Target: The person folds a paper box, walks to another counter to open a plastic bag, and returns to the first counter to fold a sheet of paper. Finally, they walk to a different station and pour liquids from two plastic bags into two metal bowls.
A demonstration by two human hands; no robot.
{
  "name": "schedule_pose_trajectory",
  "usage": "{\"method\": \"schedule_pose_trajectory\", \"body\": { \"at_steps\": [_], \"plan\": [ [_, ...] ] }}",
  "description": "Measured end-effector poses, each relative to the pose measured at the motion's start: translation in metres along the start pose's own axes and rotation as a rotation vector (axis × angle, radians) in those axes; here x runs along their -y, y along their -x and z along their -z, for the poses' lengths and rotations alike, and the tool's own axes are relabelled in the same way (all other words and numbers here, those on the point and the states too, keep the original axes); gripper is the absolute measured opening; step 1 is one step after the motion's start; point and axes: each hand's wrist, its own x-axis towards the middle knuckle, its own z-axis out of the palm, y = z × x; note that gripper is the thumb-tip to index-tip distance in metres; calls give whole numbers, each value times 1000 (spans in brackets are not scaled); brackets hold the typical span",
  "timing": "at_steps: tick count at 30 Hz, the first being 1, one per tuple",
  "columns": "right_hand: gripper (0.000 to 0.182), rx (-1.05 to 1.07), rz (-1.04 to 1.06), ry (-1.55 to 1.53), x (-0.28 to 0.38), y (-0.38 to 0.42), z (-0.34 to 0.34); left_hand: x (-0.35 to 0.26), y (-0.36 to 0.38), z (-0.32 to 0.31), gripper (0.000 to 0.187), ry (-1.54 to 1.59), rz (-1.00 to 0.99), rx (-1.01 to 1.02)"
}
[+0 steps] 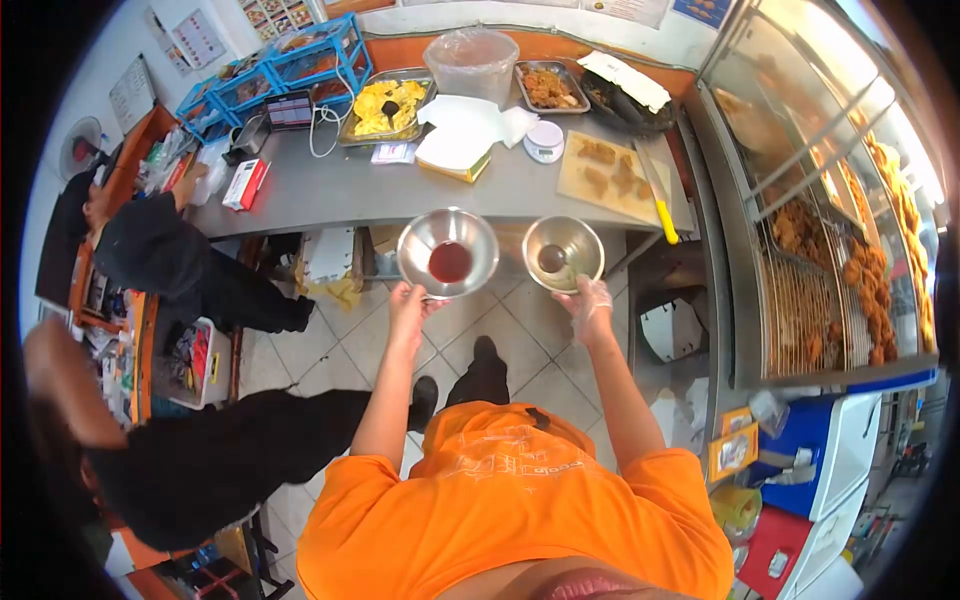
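Note:
My left hand grips the near rim of a metal bowl that has dark red sauce in its bottom. In my right hand, which wears a clear plastic glove, is a second, smaller metal bowl with a little dark residue at its base. Both bowls are held out in front of me, side by side and apart, over the floor just before the steel counter. Fingers of each hand are closed on the rims, partly hidden beneath the bowls.
On the counter are a cutting board with fried pieces, a yellow-handled knife, a scale, a tray of yellow food and a plastic tub. A fried-food display case stands right. Two people in black are at left.

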Motion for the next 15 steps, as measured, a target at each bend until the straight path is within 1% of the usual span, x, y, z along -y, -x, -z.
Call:
{"method": "schedule_pose_trajectory", "body": {
  "at_steps": [2,4,5,7,8,9,10,11,12,14,15],
  "plan": [
    [24,-15,-81,22,3,-42,-43,-7,-47,2,4,31,6,-27],
    [24,-56,-103,24,9,-71,-81,-6,-87,9,7,68,-24,-147],
    [24,-85,-115,36,5,-94,-90,-8,-104,13,7,68,9,-147],
    [25,-96,-193,70,-2,-142,-105,-13,-134,18,11,80,-42,-190],
    [25,-111,-215,76,-2,-158,-115,-17,-145,16,11,72,-19,-202],
    [27,-124,-191,76,-4,-171,-124,-23,-155,15,12,103,-23,-244],
    [28,-138,-165,74,-8,-181,-127,-26,-162,17,13,131,-29,-283],
    [30,-81,-140,84,-12,-189,-127,-26,-171,22,16,132,-7,-285],
    [30,-104,-146,79,-14,-197,-126,-25,-181,26,16,119,12,-278],
    [34,-69,-133,49,-16,-207,-125,-17,-201,39,21,156,15,-313],
    [36,-149,-159,94,-4,-199,-131,-6,-213,53,23,122,25,-318]
  ]
}}
